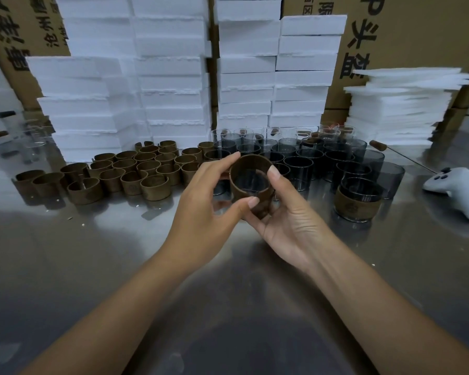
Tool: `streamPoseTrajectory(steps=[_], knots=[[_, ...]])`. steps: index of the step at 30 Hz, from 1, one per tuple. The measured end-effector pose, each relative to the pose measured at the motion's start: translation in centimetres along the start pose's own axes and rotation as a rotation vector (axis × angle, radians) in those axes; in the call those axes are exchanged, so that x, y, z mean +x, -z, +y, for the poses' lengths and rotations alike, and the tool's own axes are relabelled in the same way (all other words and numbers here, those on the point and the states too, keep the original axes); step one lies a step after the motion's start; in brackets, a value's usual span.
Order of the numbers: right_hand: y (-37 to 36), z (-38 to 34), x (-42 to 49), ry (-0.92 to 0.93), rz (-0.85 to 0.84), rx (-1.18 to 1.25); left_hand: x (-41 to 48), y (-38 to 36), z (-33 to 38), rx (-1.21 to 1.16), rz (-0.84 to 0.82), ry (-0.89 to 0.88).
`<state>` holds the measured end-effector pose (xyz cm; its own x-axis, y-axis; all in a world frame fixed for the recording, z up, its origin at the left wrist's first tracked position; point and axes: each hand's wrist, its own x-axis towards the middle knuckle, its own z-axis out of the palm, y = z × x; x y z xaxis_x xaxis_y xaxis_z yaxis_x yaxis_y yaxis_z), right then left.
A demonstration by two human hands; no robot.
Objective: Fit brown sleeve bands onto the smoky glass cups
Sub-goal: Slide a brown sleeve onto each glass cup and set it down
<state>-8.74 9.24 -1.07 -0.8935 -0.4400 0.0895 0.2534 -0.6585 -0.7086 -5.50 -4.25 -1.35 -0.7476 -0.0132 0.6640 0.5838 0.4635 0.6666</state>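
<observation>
A smoky glass cup [251, 182] wrapped in a brown sleeve band [261, 205] is held above the steel table [228, 280], mouth tilted toward the camera. It is pinched by the left hand [206, 209] at rim and near side and cradled by the right hand [287, 220] beneath. The cup's axis lies between both grips; seating is judged incomplete.

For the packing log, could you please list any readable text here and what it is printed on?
"头盔": right cardboard carton, large black print, partly cut off.
Left cardboard carton: Chinese characters, tilted and cropped, not reliably readable.
Round stamp on the sleeved cup: too small to read.
</observation>
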Motion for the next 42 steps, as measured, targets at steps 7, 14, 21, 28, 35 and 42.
streamPoseTrajectory(steps=[7, 14, 21, 28, 35, 42], knots=[[-0.1, 0.0, -0.1, 0.015, -0.005, -0.034, 0.1, -0.1, 0.2, -0.175, -0.029, 0.086], [-0.2, -0.3, -0.1, 0.033, -0.033, -0.057, 0.4, -0.1, 0.0, -0.279, 0.044, 0.172], [0.0, -0.2, 0.1, 0.029, -0.01, -0.095, 0.4, -0.4, -0.7, -0.524, -0.172, 0.506], [0.6, -0.2, 0.4, 0.057, -0.125, -0.105, 0.5, -0.1, -0.4, -0.52, -0.1, 0.42], [1.1, -0.2, 0.5, 0.038, -0.082, -0.173, 0.4, 0.2, -0.1, -0.53, -0.041, 0.427], [0.9, -0.2, 0.4, 0.025, 0.012, -0.184, 0.5, 0.0, -0.3, -0.546, -0.029, 0.456]])
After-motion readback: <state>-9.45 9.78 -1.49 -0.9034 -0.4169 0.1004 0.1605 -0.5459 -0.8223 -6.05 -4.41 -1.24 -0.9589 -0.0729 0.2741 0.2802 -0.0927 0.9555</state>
